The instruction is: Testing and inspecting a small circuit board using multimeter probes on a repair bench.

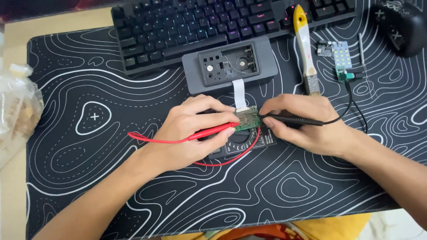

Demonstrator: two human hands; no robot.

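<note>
Desk mat [111, 178]: hands (curled) pinching probes.

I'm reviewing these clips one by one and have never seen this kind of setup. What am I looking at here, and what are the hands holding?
One picture, from a camera on a person's head, looking down at a patterned desk mat. The left hand holds a red test probe; the right hand holds a black test probe. Both tips meet a small green circuit board, above a black meter. Behind lie a grey opened casing, a keyboard and a brush.
</note>
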